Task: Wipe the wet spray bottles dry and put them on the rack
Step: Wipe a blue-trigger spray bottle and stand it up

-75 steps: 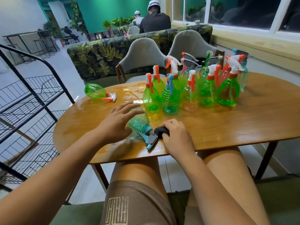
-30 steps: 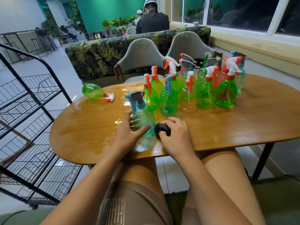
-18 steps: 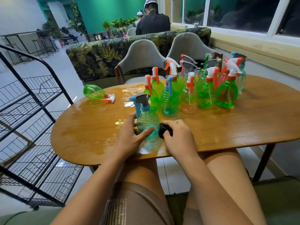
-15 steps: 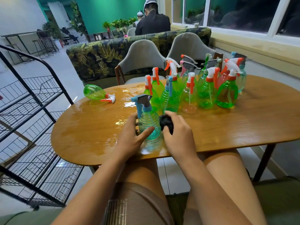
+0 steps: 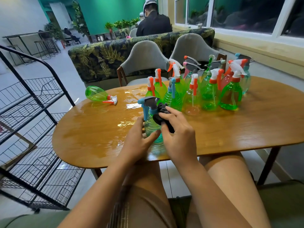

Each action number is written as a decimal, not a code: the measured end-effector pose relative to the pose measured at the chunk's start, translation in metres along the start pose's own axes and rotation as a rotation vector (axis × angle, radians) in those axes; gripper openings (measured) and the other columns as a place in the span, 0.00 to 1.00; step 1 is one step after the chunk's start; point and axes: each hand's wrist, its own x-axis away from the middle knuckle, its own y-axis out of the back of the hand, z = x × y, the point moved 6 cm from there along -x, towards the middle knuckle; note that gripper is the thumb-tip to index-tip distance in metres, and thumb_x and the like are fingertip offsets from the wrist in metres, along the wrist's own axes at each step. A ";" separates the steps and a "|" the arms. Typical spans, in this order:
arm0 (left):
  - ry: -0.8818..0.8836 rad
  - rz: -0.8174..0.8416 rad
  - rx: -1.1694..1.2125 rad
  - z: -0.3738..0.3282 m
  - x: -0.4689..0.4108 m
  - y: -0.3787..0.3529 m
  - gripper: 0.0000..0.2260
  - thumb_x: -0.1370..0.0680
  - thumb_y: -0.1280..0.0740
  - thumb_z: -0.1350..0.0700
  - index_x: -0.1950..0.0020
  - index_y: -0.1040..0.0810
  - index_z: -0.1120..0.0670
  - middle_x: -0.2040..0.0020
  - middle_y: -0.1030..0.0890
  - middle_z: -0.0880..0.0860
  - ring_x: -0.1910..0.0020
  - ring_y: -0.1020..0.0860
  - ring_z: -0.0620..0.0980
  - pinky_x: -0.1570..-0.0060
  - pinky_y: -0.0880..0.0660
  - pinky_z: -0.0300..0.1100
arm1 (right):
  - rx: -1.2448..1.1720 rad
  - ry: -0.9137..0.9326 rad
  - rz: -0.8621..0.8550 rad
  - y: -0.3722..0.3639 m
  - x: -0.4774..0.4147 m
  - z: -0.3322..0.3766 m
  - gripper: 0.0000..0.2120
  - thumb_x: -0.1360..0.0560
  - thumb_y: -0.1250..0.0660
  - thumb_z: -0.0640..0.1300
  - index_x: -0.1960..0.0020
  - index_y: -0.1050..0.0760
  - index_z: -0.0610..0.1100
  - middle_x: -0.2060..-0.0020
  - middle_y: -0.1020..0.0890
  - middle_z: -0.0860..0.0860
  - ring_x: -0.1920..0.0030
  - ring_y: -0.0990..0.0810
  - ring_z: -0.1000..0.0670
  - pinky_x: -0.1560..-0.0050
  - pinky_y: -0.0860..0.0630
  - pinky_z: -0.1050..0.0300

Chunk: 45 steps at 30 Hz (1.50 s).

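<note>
1. One teal bottle [image 5: 150,125] stands upright by the table's [image 5: 246,129] near edge, with the left hand [image 5: 138,142] curled round it.
2. The right hand [image 5: 177,135] pinches one black cloth [image 5: 160,112] against the bottle's neck.
3. One green bottle [image 5: 95,95] lies far left, and roughly a dozen standing bottles [image 5: 212,96] cluster far right.

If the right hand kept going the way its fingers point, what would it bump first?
Probably the blue-topped spray bottle that the left hand holds: the right hand aims at its neck, with the dark cloth in between.

Bottle cluster [image 5: 202,92] blocks behind — bare tabletop [image 5: 92,129] leftward
</note>
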 end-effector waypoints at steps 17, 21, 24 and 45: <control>0.061 -0.070 0.159 0.008 0.003 0.005 0.23 0.24 0.27 0.33 0.32 0.26 0.38 0.41 0.15 0.43 0.42 0.16 0.45 0.43 0.19 0.48 | 0.254 -0.329 0.325 -0.023 0.011 -0.051 0.10 0.24 0.31 0.39 0.46 0.17 0.48 0.42 0.19 0.51 0.43 0.22 0.45 0.44 0.22 0.48; 0.030 -0.085 0.037 0.011 0.002 0.006 0.25 0.24 0.31 0.29 0.32 0.26 0.37 0.41 0.26 0.44 0.41 0.23 0.46 0.43 0.24 0.43 | 0.199 -0.359 0.303 -0.019 0.012 -0.055 0.11 0.24 0.30 0.39 0.44 0.16 0.49 0.43 0.19 0.51 0.44 0.21 0.48 0.44 0.26 0.56; 0.025 -0.088 0.026 0.009 0.002 0.006 0.28 0.24 0.30 0.30 0.31 0.24 0.46 0.42 0.26 0.45 0.42 0.24 0.45 0.45 0.24 0.41 | 0.075 -0.333 0.166 -0.009 0.007 -0.045 0.13 0.24 0.29 0.36 0.42 0.15 0.48 0.46 0.16 0.52 0.45 0.19 0.52 0.42 0.24 0.62; 0.074 -0.096 0.089 0.008 0.004 0.006 0.24 0.21 0.29 0.37 0.27 0.33 0.31 0.36 0.23 0.28 0.39 0.21 0.32 0.45 0.21 0.35 | 0.232 -0.373 0.318 -0.021 0.012 -0.048 0.11 0.23 0.33 0.37 0.45 0.16 0.46 0.48 0.15 0.48 0.47 0.19 0.42 0.49 0.22 0.49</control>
